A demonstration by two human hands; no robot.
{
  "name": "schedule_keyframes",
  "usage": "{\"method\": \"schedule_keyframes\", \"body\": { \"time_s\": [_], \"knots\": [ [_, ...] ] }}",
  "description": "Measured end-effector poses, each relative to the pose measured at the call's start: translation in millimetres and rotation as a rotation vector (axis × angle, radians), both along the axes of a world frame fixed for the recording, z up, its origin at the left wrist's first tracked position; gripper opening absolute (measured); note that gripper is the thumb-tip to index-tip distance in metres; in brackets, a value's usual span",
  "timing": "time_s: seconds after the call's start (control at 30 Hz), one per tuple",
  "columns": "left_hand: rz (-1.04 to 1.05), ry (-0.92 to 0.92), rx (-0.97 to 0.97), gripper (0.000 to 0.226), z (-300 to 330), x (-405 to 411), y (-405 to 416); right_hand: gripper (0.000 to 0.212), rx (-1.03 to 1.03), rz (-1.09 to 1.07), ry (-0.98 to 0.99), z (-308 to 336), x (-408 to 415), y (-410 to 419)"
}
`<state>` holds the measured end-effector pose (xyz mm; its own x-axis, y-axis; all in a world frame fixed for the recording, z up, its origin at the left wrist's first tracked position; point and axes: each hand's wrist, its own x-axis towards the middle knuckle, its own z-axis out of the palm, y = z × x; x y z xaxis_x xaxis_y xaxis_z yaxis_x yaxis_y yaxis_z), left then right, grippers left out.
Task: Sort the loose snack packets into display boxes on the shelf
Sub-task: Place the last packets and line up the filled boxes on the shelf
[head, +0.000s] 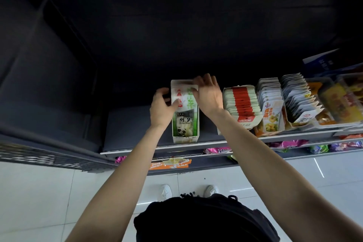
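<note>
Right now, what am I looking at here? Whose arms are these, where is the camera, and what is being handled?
There is no machine: a person wears a camera on the head, looking down past their own arms toward the shelf and floor. Both hands work at a white display box of green bamboo-shoot packets. The left hand holds the packets from the left side; the right hand rests its fingers on the back packets. To the right stand more boxes, one with red-striped packets.
</note>
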<state>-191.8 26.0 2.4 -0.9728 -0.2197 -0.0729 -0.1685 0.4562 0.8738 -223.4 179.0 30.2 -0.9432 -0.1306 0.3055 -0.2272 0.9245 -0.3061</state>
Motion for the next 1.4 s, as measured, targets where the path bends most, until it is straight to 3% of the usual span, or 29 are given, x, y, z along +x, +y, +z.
{"method": "schedule_keyframes", "body": {
  "time_s": [0.2,0.4,0.57,0.67,0.83,0.9,0.97,1.07,1.2,1.27,1.4],
  "knots": [
    [-0.095,-0.046,-0.060,0.063,-6,9,2,0.039,0.332,0.204,0.013,10,-10,-7],
    [-0.083,-0.041,-0.079,0.062,-8,9,-1,0.037,0.418,0.317,0.043,16,-19,-6],
    [-0.078,-0.056,-0.073,0.067,-11,8,-2,0.026,0.322,0.314,0.017,10,-18,-3],
    [-0.082,-0.078,-0.070,0.071,-12,7,-5,0.024,0.384,0.326,-0.170,5,-17,0],
    [-0.108,-0.067,-0.037,0.068,-5,14,-4,0.029,-0.008,0.270,-0.447,9,-21,6],
    [-0.128,-0.052,-0.056,0.067,-4,18,-2,0.028,-0.062,0.235,-0.440,7,-21,9],
    [-0.122,-0.033,-0.085,0.071,-6,22,1,0.026,-0.003,0.231,-0.274,0,-18,9],
    [-0.072,0.113,-0.209,0.073,-7,26,6,0.037,0.110,0.175,0.009,-13,-15,8],
    [-0.247,0.424,-0.672,0.069,-11,29,14,0.044,-0.030,0.123,0.115,-11,-11,15],
    [-0.398,0.341,-0.837,0.083,-15,25,18,0.046,-0.081,0.132,0.000,-14,-8,18],
    [-0.504,0.082,-0.856,0.093,-20,3,30,0.061,-0.069,0.198,-0.306,-23,-3,22]
  ]
}}
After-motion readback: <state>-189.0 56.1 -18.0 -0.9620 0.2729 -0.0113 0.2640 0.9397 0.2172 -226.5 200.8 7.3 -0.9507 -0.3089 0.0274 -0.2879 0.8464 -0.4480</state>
